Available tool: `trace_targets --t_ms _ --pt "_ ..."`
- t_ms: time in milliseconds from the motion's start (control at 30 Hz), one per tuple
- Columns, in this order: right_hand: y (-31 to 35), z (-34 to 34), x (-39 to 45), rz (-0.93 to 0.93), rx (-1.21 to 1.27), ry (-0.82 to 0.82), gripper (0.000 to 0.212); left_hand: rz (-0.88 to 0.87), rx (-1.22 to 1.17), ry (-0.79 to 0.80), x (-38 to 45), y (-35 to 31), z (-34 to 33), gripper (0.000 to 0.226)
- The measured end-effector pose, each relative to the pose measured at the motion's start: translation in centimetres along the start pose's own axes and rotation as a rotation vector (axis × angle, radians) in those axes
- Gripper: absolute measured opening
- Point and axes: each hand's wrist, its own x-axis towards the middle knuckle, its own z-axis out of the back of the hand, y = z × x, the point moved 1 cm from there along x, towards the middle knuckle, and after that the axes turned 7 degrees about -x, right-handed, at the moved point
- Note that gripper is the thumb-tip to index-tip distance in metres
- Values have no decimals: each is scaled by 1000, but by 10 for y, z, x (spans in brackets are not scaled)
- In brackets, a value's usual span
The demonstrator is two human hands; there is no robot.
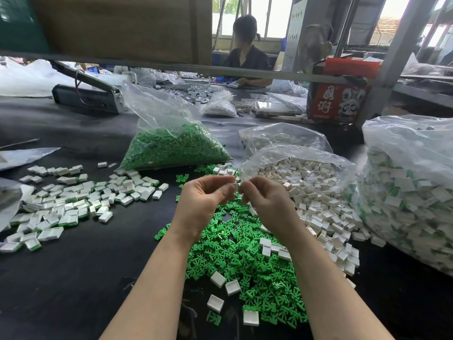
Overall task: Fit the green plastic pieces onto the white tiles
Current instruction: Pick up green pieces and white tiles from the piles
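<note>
My left hand (204, 197) and my right hand (263, 200) meet above the table, both pinching one small white tile (235, 187) between their fingertips. Whether a green piece sits on it is hidden by the fingers. Below my hands lies a loose heap of green plastic pieces (245, 263) with a few single white tiles (218, 279) on it. An open clear bag of white tiles (313, 190) spills out to the right. Left of my hands lies a spread of fitted white-and-green tiles (73, 202).
A clear bag of green pieces (171, 148) stands behind my hands. A large bag of fitted tiles (411, 197) fills the right edge. A red carton (338, 99) and a metal shelf post (387, 69) stand at the back right. Another person sits across the black table (73, 278).
</note>
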Motion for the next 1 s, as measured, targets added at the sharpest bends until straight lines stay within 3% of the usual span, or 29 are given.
trace_targets --t_ms 100,167,267,533,1000 --pt "-2 -4 0 24 -188 9 27 39 -24 -31 0 3 -3 28" --pt "-4 -5 -1 26 -220 -25 28 82 -60 -61 1 6 -4 21" --pt "-5 -8 -1 22 -231 -56 28 120 -82 -90 0 9 -7 9" --pt "0 -16 -2 16 -153 -259 31 207 -244 -151 0 9 -18 9" --pt "-2 -23 -2 -36 -135 -339 32 169 -391 -238 -2 19 -33 10"
